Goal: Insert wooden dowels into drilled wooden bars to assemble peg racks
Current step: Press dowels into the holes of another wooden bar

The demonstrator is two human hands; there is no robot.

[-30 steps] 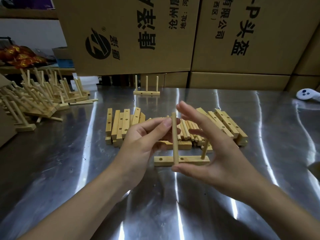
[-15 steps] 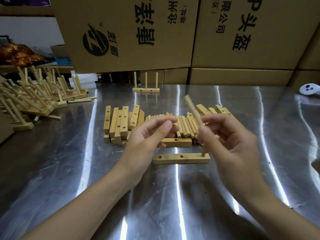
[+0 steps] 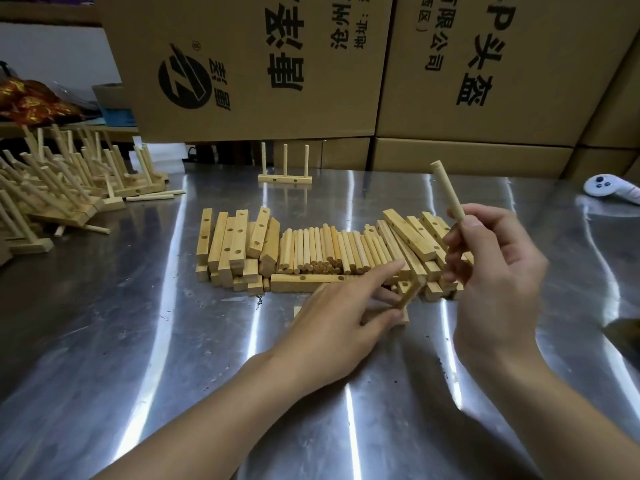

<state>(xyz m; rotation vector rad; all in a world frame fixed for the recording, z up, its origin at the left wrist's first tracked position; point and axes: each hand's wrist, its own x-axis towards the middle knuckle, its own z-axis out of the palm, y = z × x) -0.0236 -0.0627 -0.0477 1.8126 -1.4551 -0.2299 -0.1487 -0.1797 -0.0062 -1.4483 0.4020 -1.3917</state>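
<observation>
On the steel table (image 3: 138, 341) lies a drilled wooden bar (image 3: 298, 310), mostly covered by my left hand (image 3: 339, 323). That hand holds the bar between thumb and fingers, index finger stretched out. One dowel (image 3: 408, 295) stands tilted at the bar's right end. My right hand (image 3: 495, 271) is raised to the right of it and pinches a loose dowel (image 3: 446, 188), whose top leans up and left. Behind the hands lie a row of loose dowels (image 3: 322, 251) and stacks of drilled bars (image 3: 235, 240).
A finished three-peg rack (image 3: 284, 178) stands at the back. A heap of finished racks (image 3: 52, 192) fills the left side. Cardboard boxes (image 3: 259, 64) wall the far edge. A white controller (image 3: 609, 190) lies at the far right.
My left hand let go of the dowel and dropped onto the bar. My right hand kept the dowel and carried it up and to the right.
</observation>
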